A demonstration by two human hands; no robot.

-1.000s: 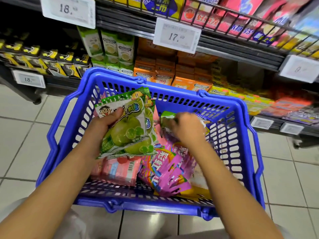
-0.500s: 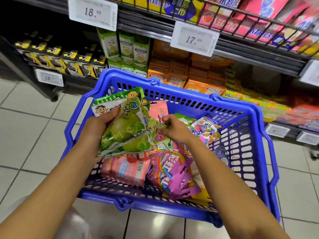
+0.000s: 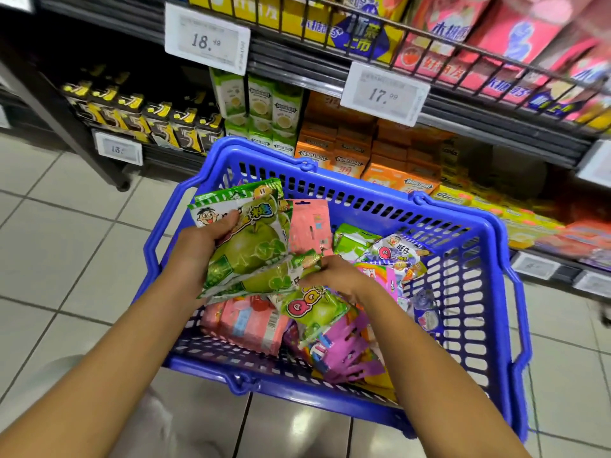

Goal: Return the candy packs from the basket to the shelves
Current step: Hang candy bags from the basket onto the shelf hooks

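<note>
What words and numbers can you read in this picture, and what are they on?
"18." on the white shelf price tag.
"17." on the second white price tag.
"DOUBLEMINT" on the orange gum boxes.
"QQ" on the green candy pack in the blue plastic basket.
The tags' small print is blurred.

The left hand (image 3: 201,246) grips a stack of green candy packs (image 3: 246,246) at ten o'clock in the blue basket (image 3: 469,292). The right hand (image 3: 334,276) pinches the stack's lower corner, above a green pack (image 3: 314,309). Pink packs (image 3: 244,322) lie at seven o'clock; shelves (image 3: 330,74) stand at twelve.
</note>
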